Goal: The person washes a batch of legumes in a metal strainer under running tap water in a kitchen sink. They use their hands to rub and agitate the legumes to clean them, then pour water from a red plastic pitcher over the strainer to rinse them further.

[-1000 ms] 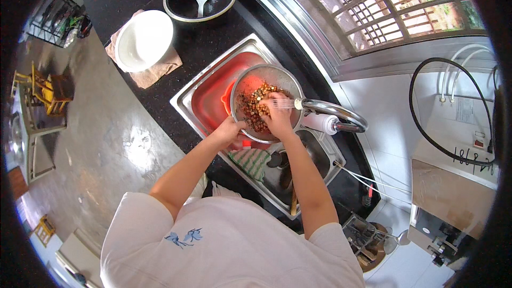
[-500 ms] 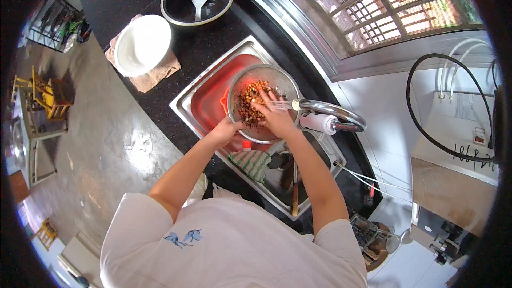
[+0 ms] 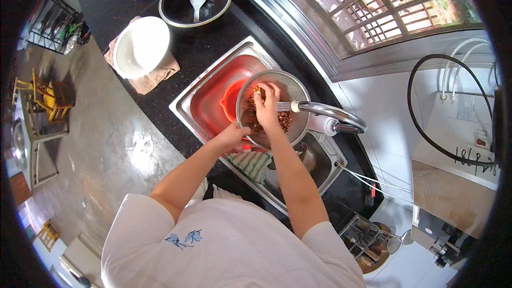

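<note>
A round metal bowl (image 3: 298,88) is held above the sink, with a mix of small brown and orange beans or kernels (image 3: 249,114) inside. My left hand (image 3: 233,136) grips its near-left rim, thumb over the edge. Inside the bowl, my right hand (image 3: 268,108) curls its fingers round some of the kernels; a few orange ones show by the fingertips. Water runs from the curved chrome tap (image 3: 333,109) towards my right wrist. Beneath the bowl, an orange-red basin (image 3: 229,98) shows partly in the left compartment of the steel sink (image 3: 184,98).
A green-and-white striped cloth (image 3: 250,166) lies over the sink divider. On the dark counter, a white bowl (image 3: 141,48) rests on a brown cloth (image 3: 160,77). Beyond it stands a dark round vessel (image 3: 176,2) with a white spoon (image 3: 198,2). A barred window (image 3: 389,5) is at right.
The bowl has shifted right and slightly nearer, uncovering more of the orange-red basin. My right hand has gone from spread fingers over the kernels to curled ones. My left hand still grips the rim.
</note>
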Demonstrator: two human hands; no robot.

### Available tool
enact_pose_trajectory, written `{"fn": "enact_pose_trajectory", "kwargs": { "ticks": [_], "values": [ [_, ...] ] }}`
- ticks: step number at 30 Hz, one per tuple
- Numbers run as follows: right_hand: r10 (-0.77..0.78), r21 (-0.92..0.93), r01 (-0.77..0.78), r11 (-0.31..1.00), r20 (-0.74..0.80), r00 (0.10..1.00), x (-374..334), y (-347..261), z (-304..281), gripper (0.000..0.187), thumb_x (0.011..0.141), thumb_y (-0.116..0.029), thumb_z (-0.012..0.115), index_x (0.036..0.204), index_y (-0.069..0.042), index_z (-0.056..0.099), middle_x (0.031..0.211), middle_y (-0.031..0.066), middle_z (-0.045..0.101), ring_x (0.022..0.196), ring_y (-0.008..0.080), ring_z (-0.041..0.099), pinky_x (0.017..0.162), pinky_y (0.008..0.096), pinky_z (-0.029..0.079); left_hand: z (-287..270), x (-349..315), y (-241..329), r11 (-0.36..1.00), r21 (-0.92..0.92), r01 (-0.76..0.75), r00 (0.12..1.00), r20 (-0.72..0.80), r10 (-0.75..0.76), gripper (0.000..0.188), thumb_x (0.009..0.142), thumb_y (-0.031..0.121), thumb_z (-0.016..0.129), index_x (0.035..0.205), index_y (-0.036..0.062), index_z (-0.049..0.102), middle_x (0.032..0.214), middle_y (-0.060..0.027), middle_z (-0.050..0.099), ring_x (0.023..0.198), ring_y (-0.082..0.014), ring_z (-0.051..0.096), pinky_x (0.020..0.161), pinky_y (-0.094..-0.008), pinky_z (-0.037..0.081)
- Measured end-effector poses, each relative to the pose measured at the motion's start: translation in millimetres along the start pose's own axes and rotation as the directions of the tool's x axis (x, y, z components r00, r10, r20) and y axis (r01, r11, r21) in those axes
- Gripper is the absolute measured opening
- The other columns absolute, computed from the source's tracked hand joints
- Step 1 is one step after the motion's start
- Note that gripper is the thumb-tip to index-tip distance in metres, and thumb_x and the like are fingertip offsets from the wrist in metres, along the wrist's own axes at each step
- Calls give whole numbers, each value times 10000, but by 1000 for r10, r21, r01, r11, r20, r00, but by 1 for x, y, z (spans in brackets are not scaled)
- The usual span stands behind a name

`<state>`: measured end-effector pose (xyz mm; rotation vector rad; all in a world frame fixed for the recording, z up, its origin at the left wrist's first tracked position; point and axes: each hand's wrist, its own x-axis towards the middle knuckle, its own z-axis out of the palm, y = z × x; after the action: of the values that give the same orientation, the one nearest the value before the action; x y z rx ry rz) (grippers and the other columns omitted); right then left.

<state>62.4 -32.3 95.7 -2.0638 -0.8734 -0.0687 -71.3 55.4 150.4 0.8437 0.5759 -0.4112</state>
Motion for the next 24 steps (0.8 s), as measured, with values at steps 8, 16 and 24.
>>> {"fn": "enact_pose_trajectory", "kwargs": {
  "ticks": [8,16,24],
  "values": [
    [0,193,-72,979,349,937,-6,-22,-16,135,725,-13,630,839,-23,559,942,125,553,950,315,512,833,390,415,5,-4,15,997,74,-17,998,-55,21,355,852,94,469,1197,15,456,939,-129,611,707,-221,627,572,-378,560],
    [-117,-31,147,989,448,886,0,-6,-52,165,717,-2,633,865,-54,583,982,107,543,983,322,493,853,417,400,-19,20,-14,992,-66,-107,992,-68,103,401,862,42,462,1258,-12,430,1136,-154,583,969,-286,621,782,-413,565],
    [176,-5,-176,984,5,984,-6,16,-18,197,809,-129,637,998,-73,636,1061,117,565,1023,299,516,900,399,398,-2,0,9,997,-26,-67,997,-50,65,417,863,49,466,1273,-5,410,1141,-153,577,934,-279,629,757,-418,571]
  ]
}}
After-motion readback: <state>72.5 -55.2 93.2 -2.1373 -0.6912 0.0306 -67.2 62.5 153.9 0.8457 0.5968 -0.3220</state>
